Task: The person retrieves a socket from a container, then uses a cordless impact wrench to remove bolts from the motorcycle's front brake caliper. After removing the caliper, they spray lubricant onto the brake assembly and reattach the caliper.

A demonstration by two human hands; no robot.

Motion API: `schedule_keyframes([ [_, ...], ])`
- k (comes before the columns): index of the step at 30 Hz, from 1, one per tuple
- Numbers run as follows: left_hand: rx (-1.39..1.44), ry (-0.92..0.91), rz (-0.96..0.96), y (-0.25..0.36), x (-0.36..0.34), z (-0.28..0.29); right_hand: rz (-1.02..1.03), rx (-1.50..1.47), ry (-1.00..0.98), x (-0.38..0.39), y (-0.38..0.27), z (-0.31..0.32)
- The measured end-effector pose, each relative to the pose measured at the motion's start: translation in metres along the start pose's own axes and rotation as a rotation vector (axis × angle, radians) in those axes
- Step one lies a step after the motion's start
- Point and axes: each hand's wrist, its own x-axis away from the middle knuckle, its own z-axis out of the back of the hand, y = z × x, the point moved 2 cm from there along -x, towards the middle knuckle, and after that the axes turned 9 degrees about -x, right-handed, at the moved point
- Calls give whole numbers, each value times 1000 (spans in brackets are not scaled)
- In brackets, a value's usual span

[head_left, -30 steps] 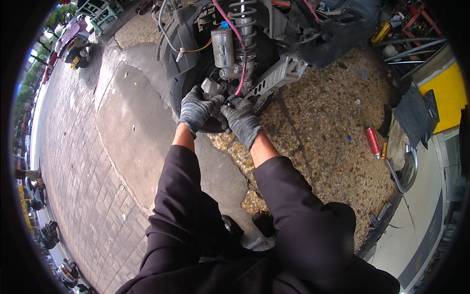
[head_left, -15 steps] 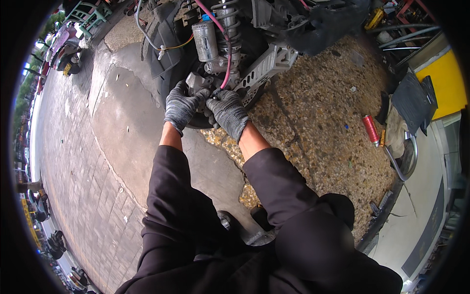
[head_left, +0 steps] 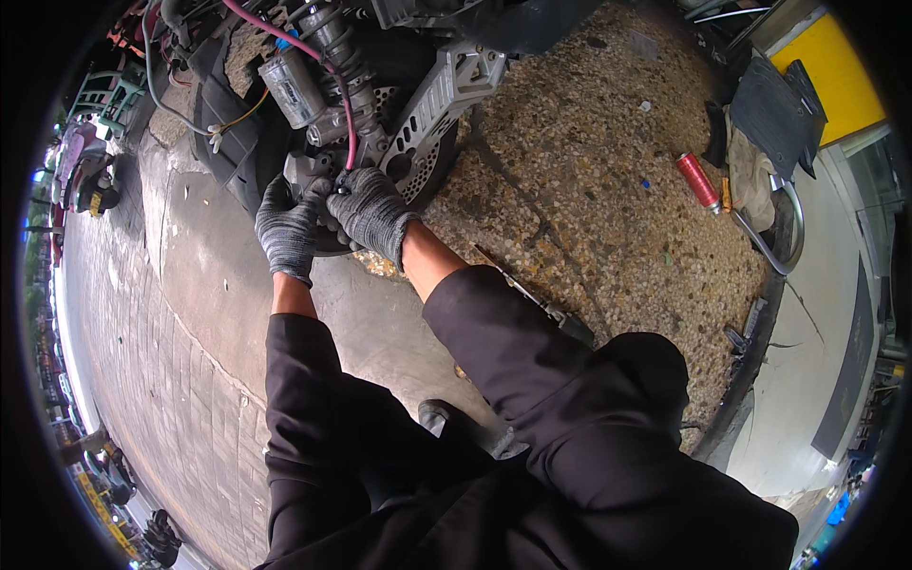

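Both my hands wear grey knit gloves and work close together at the lower end of a scooter's partly stripped rear. My left hand (head_left: 287, 233) is closed around the side of a silver metal block, apparently a brake caliper (head_left: 306, 169). A pink hose (head_left: 344, 104) runs down past the shock absorber (head_left: 332, 43) to my right hand (head_left: 370, 214), whose fingers are pinched at its lower end. The fitting there is mostly hidden by the gloves. Just right of the hands are a silver swingarm (head_left: 446, 90) and a perforated disc (head_left: 423, 171).
Loose wires with a white connector (head_left: 216, 140) hang left of a silver canister (head_left: 292, 88). A long thin tool (head_left: 527, 293) lies on pebbled ground beside my right forearm. Farther right are a red can (head_left: 698, 182), a bent metal tube (head_left: 796, 233) and a dark panel (head_left: 777, 112).
The view has swung, so scooter and hands now appear farther left and higher. Both hands keep their places at the caliper and hose end. A thin tool shows beside my right forearm.
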Motion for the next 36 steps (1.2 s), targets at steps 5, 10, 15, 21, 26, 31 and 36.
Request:
schedule_keyframes([
  [5,48,86,2,1,5,-4,-5,-23,1,5,-4,3],
  [10,-38,248,65,4,12,-6,5,59,-18,4,-6,4],
  [15,-50,228,93,11,14,-4,19,-1,-26,1,-2,3],
  [21,-131,206,65,13,14,-2,14,-30,-23,1,1,0],
  [26,-131,183,82,12,11,-1,11,-49,-5,1,2,-2],
  [31,-265,229,42,15,15,-1,55,-41,15,1,3,-3],
  [36,-252,247,-10,18,17,1,102,58,17,-1,1,-5],
])
